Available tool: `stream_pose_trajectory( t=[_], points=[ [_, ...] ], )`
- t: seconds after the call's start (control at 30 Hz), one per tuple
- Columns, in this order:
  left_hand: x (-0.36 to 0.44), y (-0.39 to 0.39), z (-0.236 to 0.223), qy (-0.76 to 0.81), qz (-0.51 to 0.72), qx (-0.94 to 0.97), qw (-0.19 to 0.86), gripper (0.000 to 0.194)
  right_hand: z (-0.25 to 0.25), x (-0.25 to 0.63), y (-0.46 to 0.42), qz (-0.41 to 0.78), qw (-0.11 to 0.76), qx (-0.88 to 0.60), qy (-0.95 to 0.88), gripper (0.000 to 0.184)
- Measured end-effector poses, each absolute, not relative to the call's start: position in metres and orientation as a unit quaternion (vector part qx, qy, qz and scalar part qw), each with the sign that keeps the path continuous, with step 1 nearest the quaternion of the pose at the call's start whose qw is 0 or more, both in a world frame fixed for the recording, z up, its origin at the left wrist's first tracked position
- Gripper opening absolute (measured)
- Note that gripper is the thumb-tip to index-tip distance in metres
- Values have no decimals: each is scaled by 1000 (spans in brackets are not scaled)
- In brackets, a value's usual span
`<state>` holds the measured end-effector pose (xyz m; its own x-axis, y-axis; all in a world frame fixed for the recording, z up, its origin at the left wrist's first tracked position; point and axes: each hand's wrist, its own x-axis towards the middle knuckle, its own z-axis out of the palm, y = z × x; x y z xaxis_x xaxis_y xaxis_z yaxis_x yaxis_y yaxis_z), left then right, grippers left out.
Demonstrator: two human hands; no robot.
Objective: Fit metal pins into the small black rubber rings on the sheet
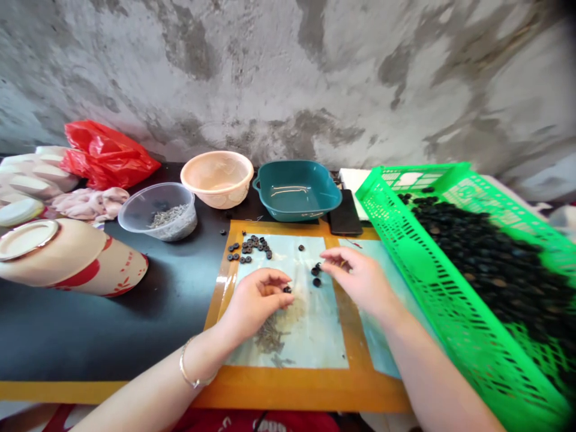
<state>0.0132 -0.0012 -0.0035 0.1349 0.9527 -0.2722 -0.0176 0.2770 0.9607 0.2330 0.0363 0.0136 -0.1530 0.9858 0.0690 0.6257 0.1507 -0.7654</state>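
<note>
My left hand (261,300) is closed in a pinch, with a small black round part (287,290) at its fingertips. To the right, my right hand (360,276) bends its thumb and fingers together at another small black round part (318,265), partly hidden by the fingertips. Two more black round parts (317,282) lie just below and beside those fingertips. A single one (301,247) sits farther back, and a group of black discs with centre holes (254,246) is spread at the back left of the light-blue sheet (310,336). Under my left hand is a pile of thin metal pins (270,336).
At right stands a green perforated crate (418,270) full of black parts. Along the wall are a teal basin (297,189), a peach bowl (217,180), a clear bowl of metal pins (159,210) and a red bag (103,153). A patterned tumbler (90,258) lies left; a dark phone (345,213) is behind.
</note>
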Motion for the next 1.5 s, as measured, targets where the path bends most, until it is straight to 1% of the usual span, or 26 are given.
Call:
stream_pose_trajectory(
  t=[0.07, 0.17, 0.2, 0.27, 0.33, 0.47, 0.57, 0.7, 0.8, 0.87, 0.93, 1.07, 1.3, 1.5],
  points=[
    [12, 1, -3, 512, 405, 421, 630, 24, 8, 245, 46, 249, 260, -586, -725, 21],
    [10, 2, -4, 509, 392, 393, 658, 26, -4, 251, 53, 226, 202, -568, -765, 30],
    [10, 2, -4, 509, 384, 388, 665, 28, -8, 251, 54, 228, 189, -556, -776, 28],
    [9, 1, -4, 508, 368, 379, 680, 30, -13, 251, 56, 233, 174, -542, -788, 20],
    [10, 1, -4, 500, 364, 368, 694, 30, -13, 251, 56, 242, 173, -556, -776, 14],
    [9, 1, -3, 486, 381, 356, 701, 26, -1, 249, 49, 297, 212, -571, -735, 19],
    [9, 1, -2, 494, 398, 371, 678, 27, 13, 238, 40, 339, 241, -510, -753, 20],
    [9, 0, -1, 497, 422, 391, 649, 31, 22, 219, 27, 367, 266, -422, -785, 21],
    [9, -2, 1, 504, 422, 402, 637, 26, 19, 212, 20, 379, 277, -439, -766, 27],
    [9, -3, 2, 510, 423, 413, 624, 23, 17, 210, 16, 374, 282, -468, -749, 25],
    [10, -3, 2, 516, 426, 427, 608, 19, 17, 210, 14, 363, 290, -476, -747, 18],
    [11, -5, 1, 511, 437, 448, 590, 16, 18, 209, 12, 332, 318, -425, -780, 11],
    [10, -8, 2, 492, 462, 501, 542, 12, 18, 206, 11, 272, 366, -360, -814, 13],
    [9, -9, 6, 470, 476, 547, 504, 9, 18, 204, 8, 229, 388, -316, -835, 18]
  ],
)
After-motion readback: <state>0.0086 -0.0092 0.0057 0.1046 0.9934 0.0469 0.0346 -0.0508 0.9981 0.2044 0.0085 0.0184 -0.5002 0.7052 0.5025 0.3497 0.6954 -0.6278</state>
